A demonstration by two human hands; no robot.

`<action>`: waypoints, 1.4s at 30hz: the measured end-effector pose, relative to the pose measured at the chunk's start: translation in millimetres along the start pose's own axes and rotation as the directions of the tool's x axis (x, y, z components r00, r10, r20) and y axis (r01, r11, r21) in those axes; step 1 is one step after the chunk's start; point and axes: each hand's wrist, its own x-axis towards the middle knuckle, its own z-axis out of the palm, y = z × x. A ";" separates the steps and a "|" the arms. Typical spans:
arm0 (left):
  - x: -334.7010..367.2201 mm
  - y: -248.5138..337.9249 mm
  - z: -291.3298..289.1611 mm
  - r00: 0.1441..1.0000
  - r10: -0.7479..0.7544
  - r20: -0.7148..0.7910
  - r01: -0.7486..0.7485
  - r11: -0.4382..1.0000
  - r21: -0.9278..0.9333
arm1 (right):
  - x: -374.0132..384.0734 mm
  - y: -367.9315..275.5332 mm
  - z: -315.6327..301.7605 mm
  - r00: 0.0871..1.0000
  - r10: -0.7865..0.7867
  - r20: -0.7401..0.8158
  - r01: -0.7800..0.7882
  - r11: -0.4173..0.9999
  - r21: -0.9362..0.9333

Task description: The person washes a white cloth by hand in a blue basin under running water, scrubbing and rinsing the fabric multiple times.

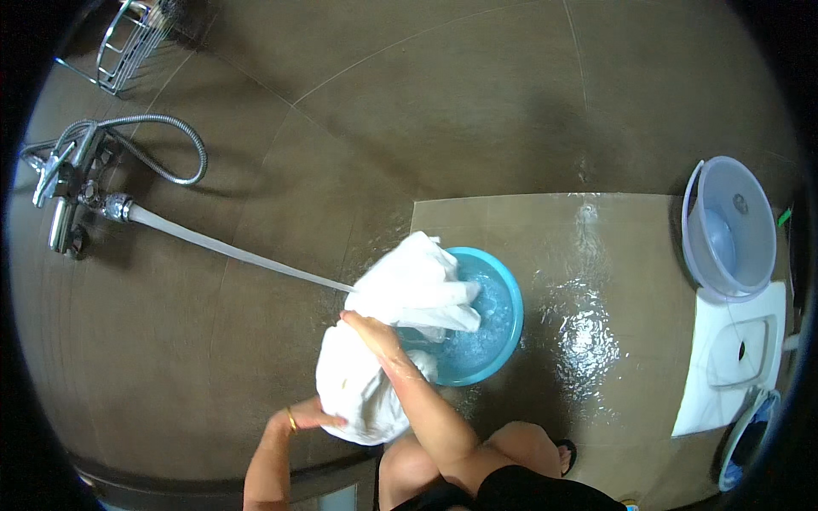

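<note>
A bulky white cloth (pixel 362 387) hangs over the left side of a round blue basin (pixel 511 336) of water. Whether it is a garment or a towel, I cannot tell. My right hand (pixel 371 330) grips its middle, at the basin's left rim. Lower down, my left hand (pixel 319 415), with a yellow bangle at the wrist, has hold of the cloth's near end; some of its fingers are hidden under the folds. A stream of water (pixel 239 253) runs from the chrome tap (pixel 72 200) onto the cloth's upper part.
A hose (pixel 192 157) loops above the tap, near a wire rack (pixel 136 47). On the right stand a pale lilac bucket (pixel 724 226), a white squat toilet pan (pixel 737 353) and another basin (pixel 750 439). The tiled floor (pixel 588 341) is wet and shiny.
</note>
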 end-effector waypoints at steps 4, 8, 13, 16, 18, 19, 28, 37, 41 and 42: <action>33.2 22.0 -0.7 0.985 0.172 0.003 -0.171 0.982 -0.079 | 25.7 48.7 -22.8 0.989 -0.064 -0.137 0.048 0.992 -0.119; 96.1 65.4 8.4 0.782 0.554 -0.286 -0.572 0.820 0.022 | 6.1 42.4 -15.5 0.998 -0.026 -0.050 0.010 0.952 -0.305; 127.5 66.5 -8.3 0.824 0.525 -0.212 -0.542 0.840 -0.027 | -15.3 -0.7 -30.6 0.989 -0.146 0.029 0.148 0.949 -0.279; 153.3 74.3 0.8 0.791 0.563 -0.240 -0.563 0.823 0.075 | 17.0 29.7 -59.7 0.971 -0.224 -0.085 0.221 0.974 -0.048; 171.4 88.2 17.9 0.773 0.566 -0.286 -0.556 0.822 0.124 | 43.3 78.3 -93.0 0.934 -0.177 -0.310 0.216 0.972 0.097; 188.3 91.1 16.7 0.749 0.628 -0.210 -0.574 0.774 0.268 | 46.3 107.0 -106.3 0.847 -0.195 -0.495 0.283 0.953 0.110; 297.9 55.2 49.2 0.801 0.493 -0.340 -0.236 0.782 0.577 | 20.3 203.2 -139.0 0.509 -0.099 -0.855 -0.202 0.952 -0.230; 293.3 10.4 10.6 0.992 0.124 -0.016 -0.121 0.927 -0.355 | 8.1 146.7 -133.0 0.951 0.187 -0.248 -0.291 0.810 -0.509; 276.8 8.1 10.6 0.971 0.238 0.033 -0.192 0.850 -0.491 | -21.1 106.9 -108.5 0.938 0.295 0.181 -0.125 0.776 -0.618; 272.9 4.2 13.8 0.950 0.312 0.008 -0.291 0.894 -0.341 | -24.7 97.7 -113.9 0.894 0.376 0.243 -0.136 0.745 -0.653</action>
